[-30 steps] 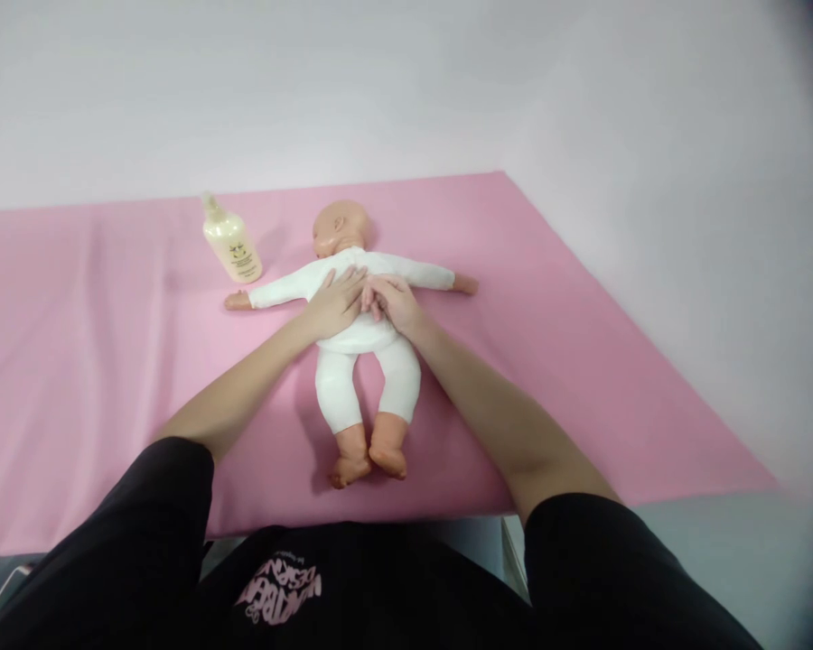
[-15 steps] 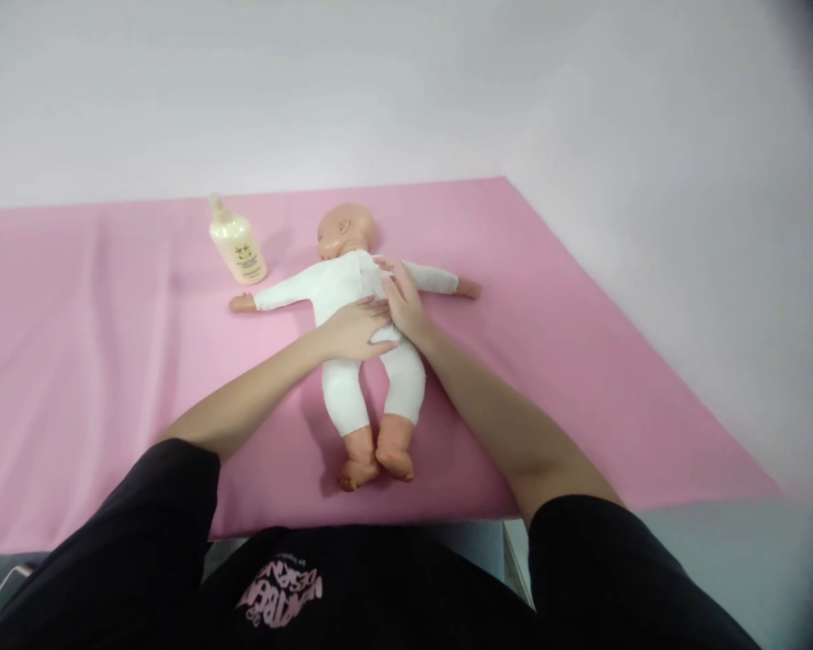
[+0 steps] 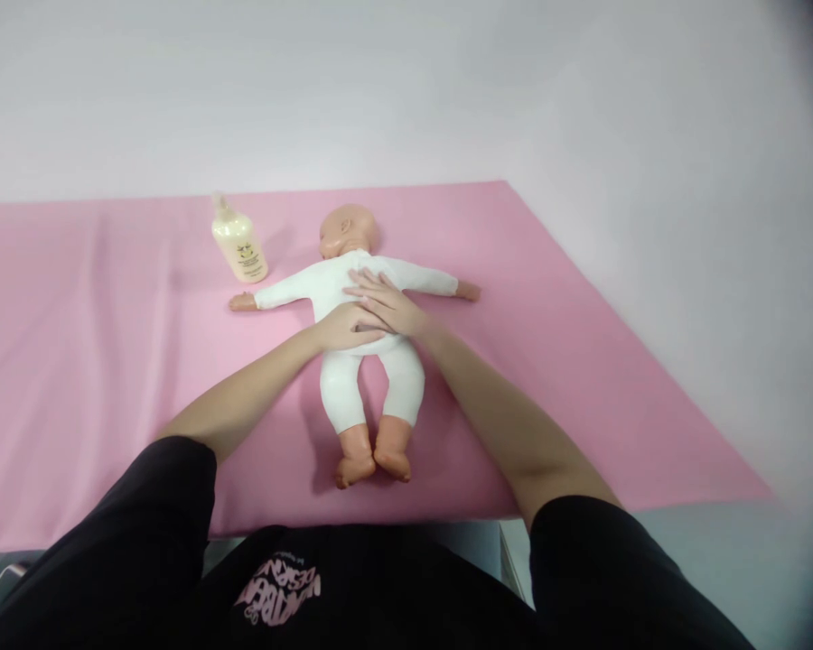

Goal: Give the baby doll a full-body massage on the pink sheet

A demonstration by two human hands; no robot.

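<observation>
Both hands lie flat, fingers spread: your left hand (image 3: pixel 348 327) and right hand (image 3: pixel 387 306) overlap on the doll (image 3: pixel 369 361) mid-mat (image 3: pixel 74 361). Keep palms flat and pressure light.

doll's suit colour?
White, plain, no pattern; the doll's suit shows best in the head view, lying on the pink sheet.

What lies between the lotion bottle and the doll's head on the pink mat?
Nothing: in the head view, only bare pink mat separates the bottle from the doll's head. Both hands lie lower, on the doll's torso.
</observation>
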